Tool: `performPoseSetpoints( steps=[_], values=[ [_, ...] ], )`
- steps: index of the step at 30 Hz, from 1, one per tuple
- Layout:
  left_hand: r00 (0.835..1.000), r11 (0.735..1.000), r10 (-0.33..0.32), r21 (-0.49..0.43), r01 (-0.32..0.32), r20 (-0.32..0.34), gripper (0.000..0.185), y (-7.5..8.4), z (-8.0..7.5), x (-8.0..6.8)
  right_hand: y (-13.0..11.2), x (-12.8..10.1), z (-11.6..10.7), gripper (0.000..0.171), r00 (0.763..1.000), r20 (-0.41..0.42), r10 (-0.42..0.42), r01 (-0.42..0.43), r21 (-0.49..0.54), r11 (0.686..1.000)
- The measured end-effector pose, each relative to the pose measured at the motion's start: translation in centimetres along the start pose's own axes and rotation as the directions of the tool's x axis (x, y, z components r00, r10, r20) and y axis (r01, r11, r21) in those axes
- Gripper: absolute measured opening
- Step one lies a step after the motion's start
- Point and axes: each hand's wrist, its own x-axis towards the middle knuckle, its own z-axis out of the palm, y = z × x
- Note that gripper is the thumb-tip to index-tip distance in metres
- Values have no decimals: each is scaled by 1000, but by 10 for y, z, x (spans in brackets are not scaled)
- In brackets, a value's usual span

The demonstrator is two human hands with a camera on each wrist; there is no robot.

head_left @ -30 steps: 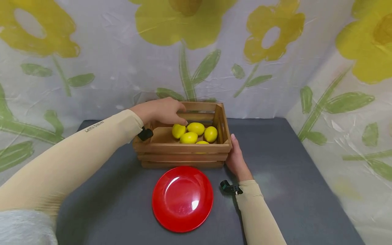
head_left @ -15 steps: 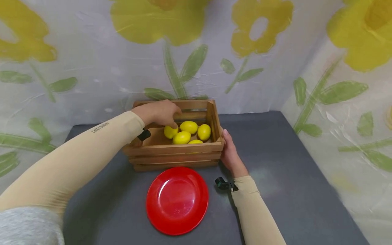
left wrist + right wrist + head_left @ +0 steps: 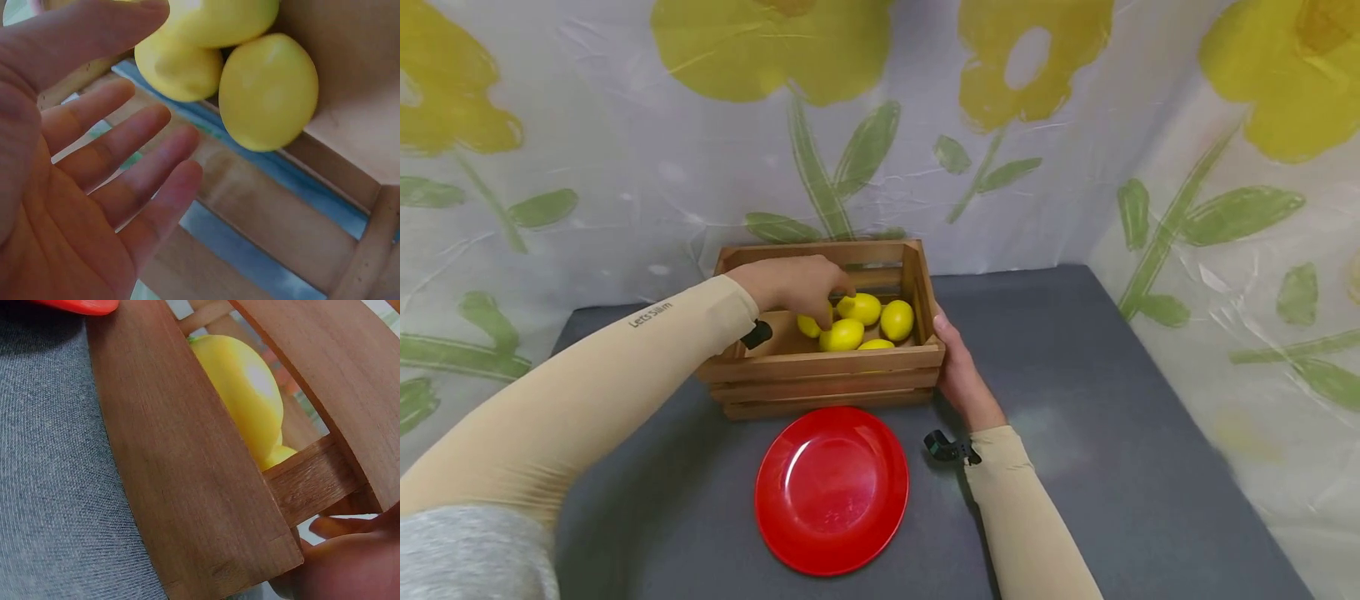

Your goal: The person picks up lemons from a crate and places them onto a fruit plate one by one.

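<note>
Yellow lemons [image 3: 842,335] lie inside the wooden crate [image 3: 827,365], and close to them I see the left hand [image 3: 793,283], its fingers [image 3: 144,127] loose. The right hand [image 3: 964,379] touches the crate's right end; whether it grips, I cannot tell. Nearer, a red plate [image 3: 835,487] lies on the desk [image 3: 1075,400].

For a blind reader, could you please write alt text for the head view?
A person's left hand reaches into a wooden crate of yellow lemons while the right hand touches the crate's right end. A red plate lies in front on a dark table, with a floral backdrop behind.
</note>
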Motion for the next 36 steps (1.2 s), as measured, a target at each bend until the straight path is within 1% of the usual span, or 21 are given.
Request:
performPoseSetpoints(
  steps=[3,10,15,19,22,27,32,36],
  values=[
    [1000,999,21,25,-22,17,66,4,3,6,2,0,-1,90,1000,-3,-1,1,-1,1000],
    [999,999,4,41,-6,51,66,13,9,14,1,1,-1,88,1000,15,-2,2,-23,1000],
    [998,998,-1,61,-3,57,68,16,12,19,-1,3,-1,90,1000,10,-2,2,-25,1000],
    [998,997,9,78,-15,69,70,17,14,23,3,4,-3,91,1000,21,-15,16,-19,1000],
    [996,996,24,89,-31,80,70,19,16,25,5,4,-4,91,999,24,-25,25,-15,1000],
    [995,995,18,96,-28,101,69,24,16,26,6,3,-5,90,999,18,-38,38,-6,999],
    [992,994,6,108,-19,124,70,25,18,28,5,5,-4,91,1000,11,-23,23,-8,1000],
    [993,990,13,136,-30,121,68,24,19,31,5,5,-3,92,1000,6,-17,17,-20,1000]
  ],
)
